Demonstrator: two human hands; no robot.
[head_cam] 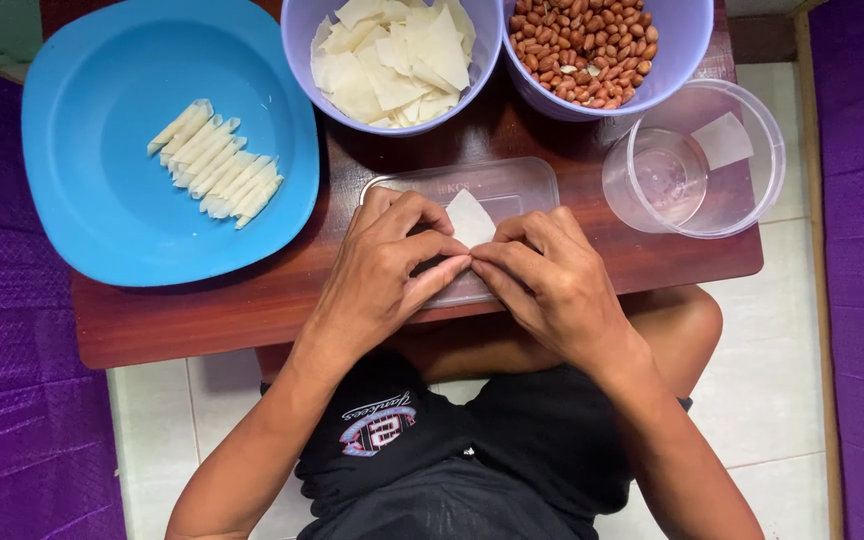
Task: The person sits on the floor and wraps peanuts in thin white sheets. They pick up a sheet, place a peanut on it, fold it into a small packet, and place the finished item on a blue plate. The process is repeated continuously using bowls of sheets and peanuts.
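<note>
Both hands meet over a clear plastic lid (pixel 512 185) lying flat on the small wooden table (pixel 252 310). The left hand (pixel 387 265) and right hand (pixel 542 275) pinch the near edge of one thin white pastry wrapper (pixel 470 218), fingertips closed on it and almost touching each other; the wrapper's free corner pokes out just beyond the fingers, away from the body. What lies inside the fold is hidden by the fingers.

To roll this well, the judgement is: keep both pinches level so the edge turns over evenly, press lightly so the sheet does not tear, and roll away from the body over the lid, keeping the tube tight.

Beyond the grip stands a lilac bowl of wrapper sheets (pixel 392 60), and beyond and to its right a lilac bowl of peanuts (pixel 582 50). To the right of the grip sits a clear round tub (pixel 697 160) with what looks like a little water. To the left, well apart, a blue plate (pixel 102 100) carries a row of finished rolls (pixel 217 165).
</note>
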